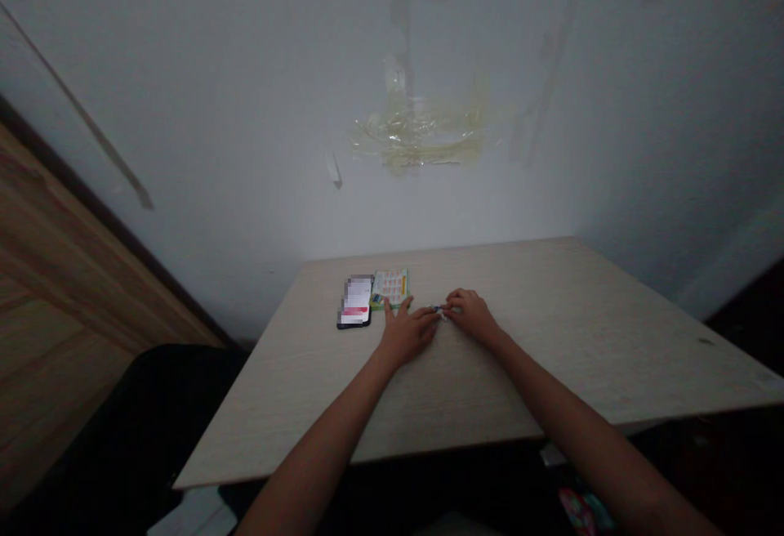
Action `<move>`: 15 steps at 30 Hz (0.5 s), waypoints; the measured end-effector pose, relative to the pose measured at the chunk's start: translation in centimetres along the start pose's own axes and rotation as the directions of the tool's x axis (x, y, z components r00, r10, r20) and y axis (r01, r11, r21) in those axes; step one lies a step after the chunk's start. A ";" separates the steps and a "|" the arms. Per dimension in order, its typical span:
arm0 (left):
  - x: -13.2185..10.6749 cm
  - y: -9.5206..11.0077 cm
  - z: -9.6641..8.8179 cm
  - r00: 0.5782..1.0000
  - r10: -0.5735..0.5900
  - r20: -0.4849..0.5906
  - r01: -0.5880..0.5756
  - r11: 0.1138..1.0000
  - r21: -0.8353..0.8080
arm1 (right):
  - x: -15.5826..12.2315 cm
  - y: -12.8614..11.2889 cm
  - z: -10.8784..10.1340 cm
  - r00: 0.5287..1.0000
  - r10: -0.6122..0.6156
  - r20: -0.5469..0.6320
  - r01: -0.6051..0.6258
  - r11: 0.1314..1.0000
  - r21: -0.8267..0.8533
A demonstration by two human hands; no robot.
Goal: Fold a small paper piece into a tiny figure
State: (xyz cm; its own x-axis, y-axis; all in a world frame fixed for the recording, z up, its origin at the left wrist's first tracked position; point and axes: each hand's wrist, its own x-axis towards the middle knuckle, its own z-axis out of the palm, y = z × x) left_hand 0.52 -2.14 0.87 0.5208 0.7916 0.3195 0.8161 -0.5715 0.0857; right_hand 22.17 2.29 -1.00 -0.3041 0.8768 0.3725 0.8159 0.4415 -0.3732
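My left hand (pixel 407 333) lies palm down on the table, its fingers spread. Two of its fingertips reach the lower edge of a green-and-white printed card or booklet (pixel 390 284); others stretch toward a small white and dark piece (pixel 437 309). From the other side, my right hand (pixel 470 312) pinches that piece between bent fingers. It is too small to name and partly covered by the fingertips. A phone (pixel 355 303) with a lit, blurred screen lies left of the booklet.
The pale wood-grain table (pixel 551 315) meets a grey wall (pixel 257 111) that carries yellowed tape (pixel 422 140). A wooden panel (pixel 55 274) and a dark shape (pixel 165 405) stand at the left. Below the front edge at right is a colourful item (pixel 581 511).
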 end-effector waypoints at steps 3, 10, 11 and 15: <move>0.0 0.0 -0.4 1.000 0.017 -0.006 -0.017 1.000 0.020 | 0.0 0.1 0.1 1.000 0.010 -0.011 -0.010 1.000 -0.007; -0.1 0.1 -0.6 0.998 0.055 -0.010 -0.054 0.998 0.030 | 0.1 0.2 0.3 1.000 0.016 -0.006 -0.016 1.000 -0.006; -0.1 0.1 -0.5 0.999 0.048 -0.007 -0.048 0.999 0.025 | 0.1 0.2 0.3 1.000 0.017 -0.001 -0.017 1.000 -0.009; -0.3 0.1 0.0 1.000 0.025 0.005 -0.025 1.000 0.005 | 0.1 0.1 0.2 1.000 0.018 0.018 -0.018 1.000 -0.013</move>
State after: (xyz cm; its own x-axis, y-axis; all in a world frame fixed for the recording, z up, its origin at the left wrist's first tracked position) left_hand 0.44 -2.43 0.73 0.5421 0.7784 0.3165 0.8043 -0.5897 0.0728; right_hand 22.15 2.49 -1.12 -0.2978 0.8880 0.3503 0.8277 0.4231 -0.3687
